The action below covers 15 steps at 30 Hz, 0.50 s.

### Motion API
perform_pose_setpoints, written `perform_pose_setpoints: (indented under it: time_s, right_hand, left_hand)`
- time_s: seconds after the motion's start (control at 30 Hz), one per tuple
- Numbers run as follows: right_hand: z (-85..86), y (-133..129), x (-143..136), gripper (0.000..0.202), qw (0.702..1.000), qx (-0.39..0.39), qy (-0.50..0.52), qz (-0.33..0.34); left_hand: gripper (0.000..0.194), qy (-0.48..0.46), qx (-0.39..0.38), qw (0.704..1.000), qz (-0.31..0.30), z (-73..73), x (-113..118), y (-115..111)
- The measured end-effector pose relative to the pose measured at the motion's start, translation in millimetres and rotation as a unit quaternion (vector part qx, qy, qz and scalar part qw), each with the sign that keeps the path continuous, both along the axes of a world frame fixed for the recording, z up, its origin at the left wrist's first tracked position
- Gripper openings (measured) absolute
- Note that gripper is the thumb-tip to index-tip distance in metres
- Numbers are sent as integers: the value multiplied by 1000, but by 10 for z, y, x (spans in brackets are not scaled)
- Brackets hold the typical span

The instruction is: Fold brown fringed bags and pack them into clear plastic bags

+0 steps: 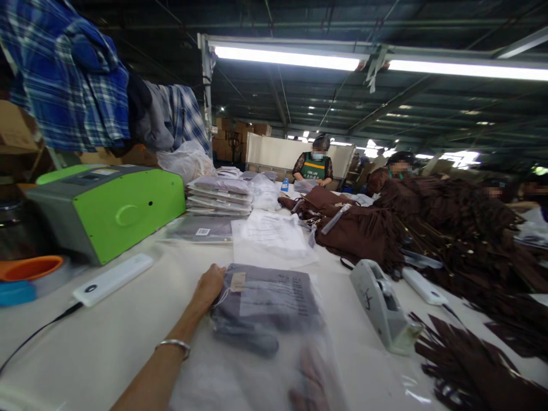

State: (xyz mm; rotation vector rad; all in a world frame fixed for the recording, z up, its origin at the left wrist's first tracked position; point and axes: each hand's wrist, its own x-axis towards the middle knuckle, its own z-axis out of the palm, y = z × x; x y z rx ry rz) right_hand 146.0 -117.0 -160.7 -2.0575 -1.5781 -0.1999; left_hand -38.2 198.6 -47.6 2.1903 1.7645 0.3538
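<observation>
My left hand (211, 285), with a silver bangle on the wrist, is closed on the upper left corner of a folded grey-purple bag (265, 294). A beige tag (238, 282) on a white string hangs by its fingers. The folded bag lies in a clear plastic bag (240, 377) with printed text, whose loose end spreads toward me. At the lower right of that plastic, my right hand (309, 377) shows as a blurred shape through the film. Its fingers cannot be made out.
A green machine (141, 211) and a white power bank (113, 279) stand left. Behind are stacked packed bags (218, 197) and plastic sleeves (274, 231). A tape dispenser (383, 308) and a heap of brown fringed bags (363, 234) are right. A masked co-worker (315, 165) works across the table.
</observation>
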Motion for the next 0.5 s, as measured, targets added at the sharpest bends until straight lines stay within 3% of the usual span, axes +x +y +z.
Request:
perform_pose_setpoints:
  time_s: [0.13,0.3,0.4,0.5]
  right_hand:
    - [-54,17,-5,46,1000,-3,-16,12]
    - [12,-191,-174,47,998,-39,14,-51]
    - [135,-340,-238,49,995,-84,42,-29]
    - [346,-354,-296,48,989,-112,50,78]
  left_hand:
    - [27,-18,12,1000,0,-11,34,-7]
    - [25,-48,61,996,-38,92,-23,-242]
    - [34,-68,103,984,-128,187,-209,-521]
    - [31,-96,138,953,-253,241,-487,-932]
